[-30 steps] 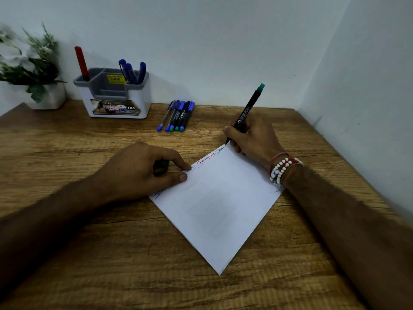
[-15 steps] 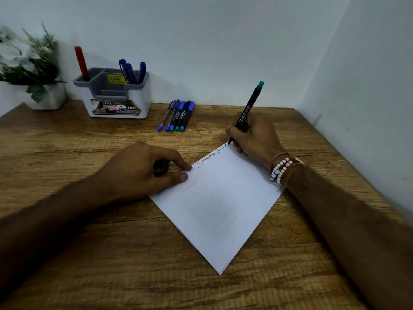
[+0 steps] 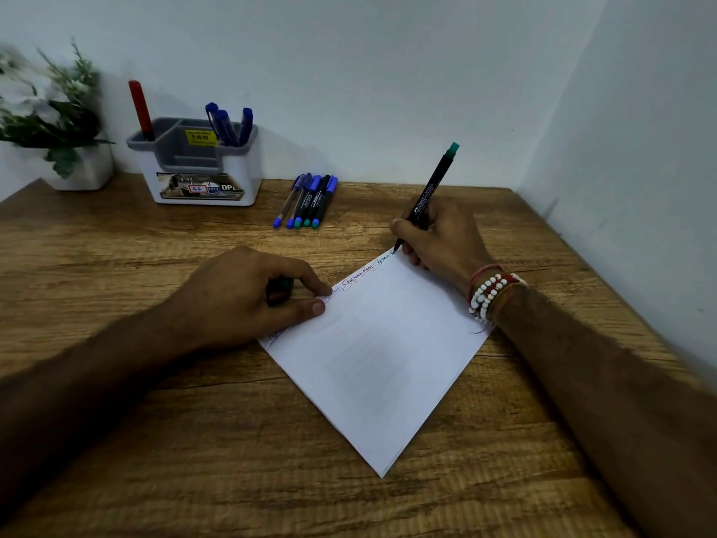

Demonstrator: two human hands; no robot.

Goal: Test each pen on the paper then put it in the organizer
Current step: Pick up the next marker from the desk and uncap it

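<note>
1. Pen [image 3: 428,192], black-barrelled with a green end, sits in the right hand [image 3: 442,238]; it leans up and away to the right, and its tip touches the far corner of the paper [image 3: 380,355].
2. Right hand's fingers are curled tight round the lower barrel in a writing grip; the heel of the hand rests on the paper's right edge; beaded bracelets [image 3: 489,295] circle the wrist.
3. Left hand [image 3: 248,300] lies on the paper's left edge; its thumb and forefinger press flat on the sheet, while the other fingers curl round a small dark object [image 3: 280,291] tucked in the palm; what that object is I cannot tell.
4. Paper lies cornerwise on the wooden table [image 3: 116,246]; a line of handwriting in several ink colours runs along its upper-left edge, between the 2 hands.
5. Organizer [image 3: 201,176], white with a grey insert, stands at the back left against the wall; 1 red pen [image 3: 140,108] stands in its left compartment and 3 blue pens [image 3: 229,124] in its right.
6. 5 capped pens [image 3: 308,200] lie side by side on the table, just right of the organizer.
7. Potted plant [image 3: 50,110] stands at the far left.
</note>
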